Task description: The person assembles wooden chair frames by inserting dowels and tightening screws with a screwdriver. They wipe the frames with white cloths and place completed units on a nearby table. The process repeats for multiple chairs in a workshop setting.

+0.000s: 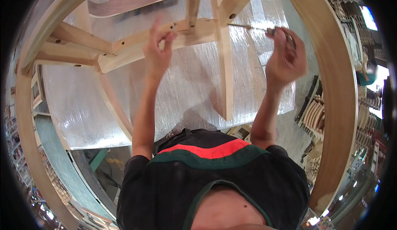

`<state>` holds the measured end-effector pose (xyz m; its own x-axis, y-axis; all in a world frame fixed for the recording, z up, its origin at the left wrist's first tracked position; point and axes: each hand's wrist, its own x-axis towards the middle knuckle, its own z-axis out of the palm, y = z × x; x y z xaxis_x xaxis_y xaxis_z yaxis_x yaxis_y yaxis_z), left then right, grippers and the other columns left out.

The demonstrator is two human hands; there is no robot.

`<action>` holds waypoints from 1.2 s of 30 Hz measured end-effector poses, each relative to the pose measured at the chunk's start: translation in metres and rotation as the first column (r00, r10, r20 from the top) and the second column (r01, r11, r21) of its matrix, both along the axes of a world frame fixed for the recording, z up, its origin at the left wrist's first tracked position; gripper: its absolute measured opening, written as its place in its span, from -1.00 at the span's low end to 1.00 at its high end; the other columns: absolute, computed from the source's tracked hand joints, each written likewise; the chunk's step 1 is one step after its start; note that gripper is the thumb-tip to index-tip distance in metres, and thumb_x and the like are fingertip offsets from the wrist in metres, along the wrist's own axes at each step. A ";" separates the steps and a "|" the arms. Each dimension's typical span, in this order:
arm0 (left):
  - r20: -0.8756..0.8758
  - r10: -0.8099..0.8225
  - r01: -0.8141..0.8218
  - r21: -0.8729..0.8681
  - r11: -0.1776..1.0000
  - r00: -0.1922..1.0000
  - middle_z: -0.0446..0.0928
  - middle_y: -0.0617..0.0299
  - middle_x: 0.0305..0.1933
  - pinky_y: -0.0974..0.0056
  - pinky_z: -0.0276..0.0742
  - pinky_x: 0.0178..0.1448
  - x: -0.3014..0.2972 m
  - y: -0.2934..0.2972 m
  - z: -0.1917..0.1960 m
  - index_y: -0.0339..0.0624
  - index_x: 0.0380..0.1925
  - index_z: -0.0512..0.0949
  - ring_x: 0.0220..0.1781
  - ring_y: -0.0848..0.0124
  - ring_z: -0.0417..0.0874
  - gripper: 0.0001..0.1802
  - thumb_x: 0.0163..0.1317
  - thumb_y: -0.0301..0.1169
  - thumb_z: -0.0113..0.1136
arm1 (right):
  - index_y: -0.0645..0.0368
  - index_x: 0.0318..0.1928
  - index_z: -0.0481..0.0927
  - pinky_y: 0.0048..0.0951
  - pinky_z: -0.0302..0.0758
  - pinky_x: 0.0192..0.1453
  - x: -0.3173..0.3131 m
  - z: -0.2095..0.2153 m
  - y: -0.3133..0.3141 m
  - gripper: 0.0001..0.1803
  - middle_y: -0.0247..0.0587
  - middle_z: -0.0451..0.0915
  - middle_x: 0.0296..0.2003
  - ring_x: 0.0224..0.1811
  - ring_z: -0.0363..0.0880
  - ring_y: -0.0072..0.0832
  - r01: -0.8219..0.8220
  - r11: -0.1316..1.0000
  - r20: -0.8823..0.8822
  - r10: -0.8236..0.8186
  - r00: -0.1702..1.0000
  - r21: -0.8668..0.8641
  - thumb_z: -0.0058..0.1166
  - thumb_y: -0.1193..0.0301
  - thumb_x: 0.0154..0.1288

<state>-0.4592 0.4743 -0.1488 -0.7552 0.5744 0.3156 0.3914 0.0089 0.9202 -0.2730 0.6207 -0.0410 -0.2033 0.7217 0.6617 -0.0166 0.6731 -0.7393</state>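
Note:
A pale wooden furniture frame (226, 73) stands before me, with round holes in its rails and legs. Above the middle rail (165, 44) is my left hand (159, 50), blurred by motion, its thumb and fingertips curled together as in a pinch. Whatever lies between them is too smeared to make out. A small shiny metal piece (173, 25) shows beside these fingers, at the rail. On the right, my right hand (288, 56) is closed round the handle of a thin-shafted screwdriver (248, 26). Its shaft points left, and the tip appears close to the upright leg.
Beneath the frame lies a broad surface wrapped in shiny clear film (186, 81). A large curved wooden piece (341, 89) arches along the right side, and another wooden member (27, 118) bends down the left. Stacked curved wooden parts (315, 113) stand beyond, at the right.

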 end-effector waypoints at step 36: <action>-0.146 -0.604 0.390 -0.642 0.661 0.783 0.60 0.00 -0.30 0.16 0.49 -0.18 -0.087 0.042 0.018 -0.32 -0.27 0.62 -0.29 0.11 0.57 -0.80 0.05 -0.55 0.21 | 0.33 -0.34 0.65 -0.59 0.58 -0.37 -0.032 -0.061 0.059 -0.77 -0.19 0.66 -0.48 -0.46 0.62 -0.62 -0.117 0.951 0.448 0.240 0.861 -0.285 0.33 0.40 0.10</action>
